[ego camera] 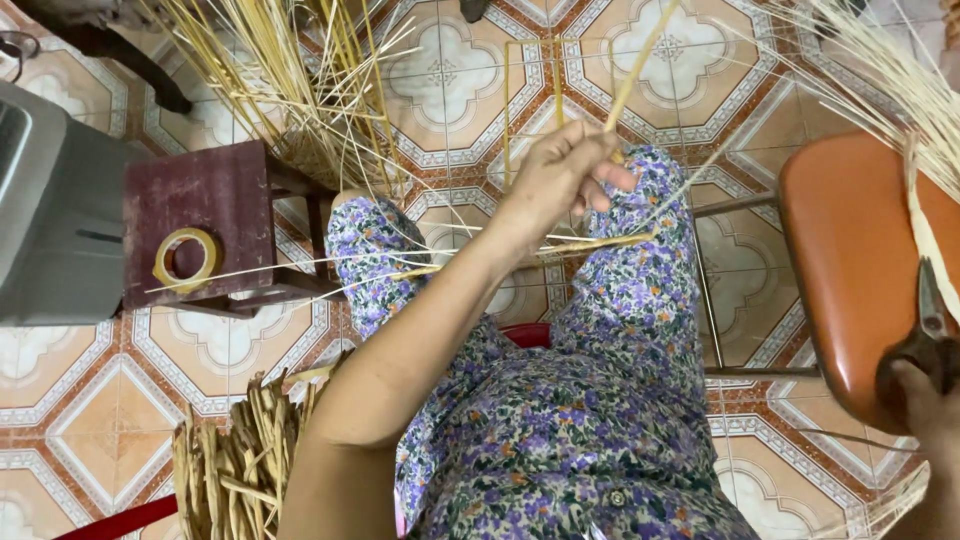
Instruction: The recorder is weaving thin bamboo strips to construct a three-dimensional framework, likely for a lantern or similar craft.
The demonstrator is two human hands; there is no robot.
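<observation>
My left hand [565, 175] is raised over my knees in floral trousers [640, 300], pinching a flat yellow cane strip [640, 60] that rises up and to the right. Thin cane strips [400, 268] lie across both knees, and an upright frame of thin canes [507, 110] stands just beyond the hand. Low at the right edge, my right hand [925, 405] grips the dark handles of a metal cutting tool [935, 320], which rests on an orange seat [850, 250]. A pale strip [925, 230] runs down to the tool.
A dark red wooden stool [200, 200] with a roll of tape [186, 258] stands at the left, beside a grey box [50, 220]. A sheaf of yellow canes [290, 80] fans behind it. Thick brown canes [240, 460] are piled low left, pale fibres [880, 70] top right. Patterned floor tiles [450, 70] lie around.
</observation>
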